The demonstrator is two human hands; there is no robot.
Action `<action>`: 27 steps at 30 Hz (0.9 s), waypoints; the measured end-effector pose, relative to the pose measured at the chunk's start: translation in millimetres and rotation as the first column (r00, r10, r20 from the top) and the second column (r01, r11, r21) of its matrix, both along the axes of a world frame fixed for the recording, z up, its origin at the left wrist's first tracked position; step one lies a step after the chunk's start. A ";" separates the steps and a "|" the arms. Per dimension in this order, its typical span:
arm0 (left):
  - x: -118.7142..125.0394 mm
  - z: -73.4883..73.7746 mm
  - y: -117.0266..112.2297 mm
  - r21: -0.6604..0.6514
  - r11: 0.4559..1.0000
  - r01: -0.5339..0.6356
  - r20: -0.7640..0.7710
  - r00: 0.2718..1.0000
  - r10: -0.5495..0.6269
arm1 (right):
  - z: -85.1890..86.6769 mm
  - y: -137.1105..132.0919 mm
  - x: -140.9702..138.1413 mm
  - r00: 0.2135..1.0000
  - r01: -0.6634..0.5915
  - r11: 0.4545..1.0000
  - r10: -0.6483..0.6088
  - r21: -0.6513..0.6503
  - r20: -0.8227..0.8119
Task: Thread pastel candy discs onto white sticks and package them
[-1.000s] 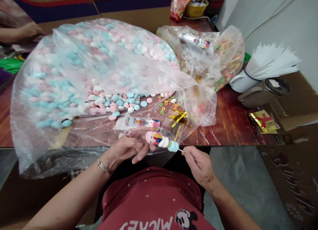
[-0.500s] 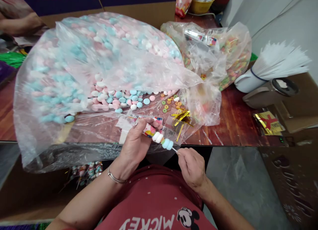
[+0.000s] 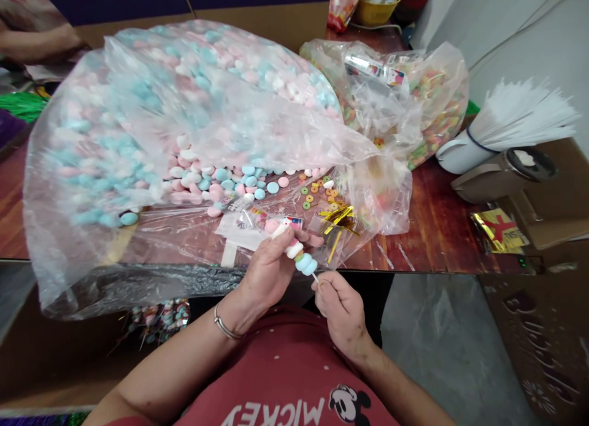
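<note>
A marshmallow skewer (image 3: 305, 264) in blue, white and pink, with a small gummy ring between pieces, slants between my hands. My left hand (image 3: 271, 266) is closed around its upper part, thumb on a white marshmallow. Closed on the white stick at the lower end is my right hand (image 3: 338, 300). Just beyond my left fingers lies a clear printed wrapper (image 3: 246, 220); whether it touches the skewer I cannot tell. Loose marshmallows (image 3: 225, 183) spill from a big plastic bag (image 3: 221, 116). Small gummy rings (image 3: 307, 199) and gold twist ties (image 3: 339, 217) lie nearby.
Another bag of gummy rings (image 3: 430, 100) stands at the back right. White sticks (image 3: 524, 116) fill a mug (image 3: 455, 153) beside a lidded grey mug (image 3: 483, 180). Below the table's left edge, a box holds finished skewers (image 3: 161, 318). A person's arm (image 3: 41, 42) shows at upper left.
My left hand has moved right and up along the skewer, its thumb now over a white marshmallow. More of the skewer's upper end shows. My right hand has shifted slightly left.
</note>
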State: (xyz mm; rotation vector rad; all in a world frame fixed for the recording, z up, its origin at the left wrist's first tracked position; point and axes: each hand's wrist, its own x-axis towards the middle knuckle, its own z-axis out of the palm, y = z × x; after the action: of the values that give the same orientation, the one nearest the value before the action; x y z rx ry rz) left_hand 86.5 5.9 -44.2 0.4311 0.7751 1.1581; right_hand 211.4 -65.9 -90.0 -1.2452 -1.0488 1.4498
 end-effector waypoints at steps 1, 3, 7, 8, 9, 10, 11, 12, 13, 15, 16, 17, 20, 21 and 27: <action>-1.3 -0.1 -0.6 0.001 1.000 0.023 -0.020 1.000 -0.023 | -0.3 0.0 2.9 0.994 0.010 0.997 -0.018 0.077 0.103; -6.1 0.4 -0.7 0.007 0.998 0.055 -0.042 0.998 -0.054 | -0.3 -0.1 7.9 0.960 -0.016 0.978 -0.043 0.209 0.275; -21.9 5.4 5.3 0.046 0.998 -0.049 -0.040 0.998 0.051 | 1.2 1.1 10.4 0.887 -0.091 0.924 -0.095 0.372 0.451; -25.9 7.3 8.3 0.073 0.992 -0.104 -0.042 0.993 0.108 | 1.7 1.9 9.8 0.870 -0.107 0.909 -0.110 0.403 0.480; -29.4 9.1 11.7 0.101 0.982 -0.158 -0.042 0.986 0.163 | 2.3 2.8 9.1 0.853 -0.123 0.893 -0.128 0.433 0.506; -32.2 10.7 15.3 0.123 0.971 -0.206 -0.040 0.976 0.212 | 2.9 3.9 8.3 0.834 -0.142 0.874 -0.148 0.466 0.532; -34.3 11.8 19.1 0.136 0.960 -0.243 -0.035 0.968 0.250 | 3.6 5.0 7.6 0.811 -0.163 0.852 -0.171 0.497 0.559; -35.8 12.5 22.7 0.136 0.954 -0.267 -0.026 0.962 0.273 | 4.2 6.0 7.0 0.786 -0.186 0.828 -0.198 0.529 0.586; -36.6 12.8 26.3 0.126 0.951 -0.282 -0.014 0.958 0.286 | 4.9 7.0 6.6 0.759 -0.210 0.804 -0.224 0.556 0.612; -37.1 12.2 32.7 0.088 0.955 -0.284 0.012 0.959 0.284 | 5.9 8.1 6.1 0.713 -0.251 0.768 -0.265 0.589 0.649; -37.0 11.4 35.5 0.069 0.959 -0.275 0.024 0.961 0.274 | 6.2 8.2 6.1 0.700 -0.259 0.758 -0.278 0.598 0.657; -37.0 10.5 37.9 0.054 0.962 -0.266 0.034 0.964 0.265 | 6.3 8.1 6.2 0.694 -0.258 0.755 -0.289 0.602 0.659; -37.4 6.7 43.3 0.013 0.965 -0.263 0.034 0.964 0.262 | 5.9 6.9 7.8 0.703 -0.222 0.774 -0.294 0.593 0.647; -37.8 5.2 44.5 -0.003 0.962 -0.273 0.025 0.962 0.273 | 5.7 6.5 8.4 0.710 -0.210 0.783 -0.289 0.585 0.642; -37.3 0.3 44.5 -0.047 0.952 -0.302 -0.045 0.953 0.300 | 4.8 7.7 9.8 0.675 -0.254 0.785 -0.275 0.566 0.685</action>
State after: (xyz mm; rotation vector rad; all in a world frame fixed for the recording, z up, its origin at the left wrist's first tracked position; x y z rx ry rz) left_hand 49.2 50.4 -43.9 0.2966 0.9251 1.4131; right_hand 221.3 -58.3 -85.1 -1.3228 -1.8811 0.3981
